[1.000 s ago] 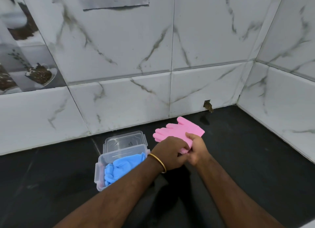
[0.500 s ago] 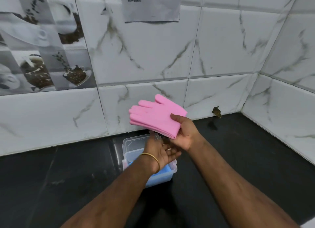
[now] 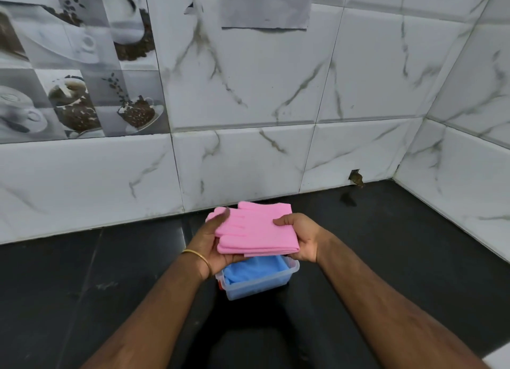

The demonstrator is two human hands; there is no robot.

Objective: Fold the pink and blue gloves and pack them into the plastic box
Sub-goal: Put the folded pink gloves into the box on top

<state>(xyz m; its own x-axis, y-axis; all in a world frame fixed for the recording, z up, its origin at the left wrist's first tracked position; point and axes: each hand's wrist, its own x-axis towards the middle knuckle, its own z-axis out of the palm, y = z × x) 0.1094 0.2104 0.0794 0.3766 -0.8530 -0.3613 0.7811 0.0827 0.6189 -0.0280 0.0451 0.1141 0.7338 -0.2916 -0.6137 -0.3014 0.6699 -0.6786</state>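
The folded pink gloves (image 3: 258, 230) lie flat between both my hands, just above the clear plastic box (image 3: 287, 281). My left hand (image 3: 211, 244) holds their left side, palm under the stack and thumb on top. My right hand (image 3: 302, 237) grips the right edge, thumb on top. The blue gloves (image 3: 254, 269) lie inside the box, partly hidden by the pink stack. The box stands on the black counter (image 3: 110, 285) near the tiled wall.
White marble-look tiles form the back wall (image 3: 276, 106) and the right wall (image 3: 474, 175), meeting in a corner. A paper sheet with a QR code (image 3: 265, 4) hangs on the back wall. The box's lid is hidden behind the gloves.
The pink gloves came down from in front of the wall to just above the box. My left hand moved up from the box and took their left side.
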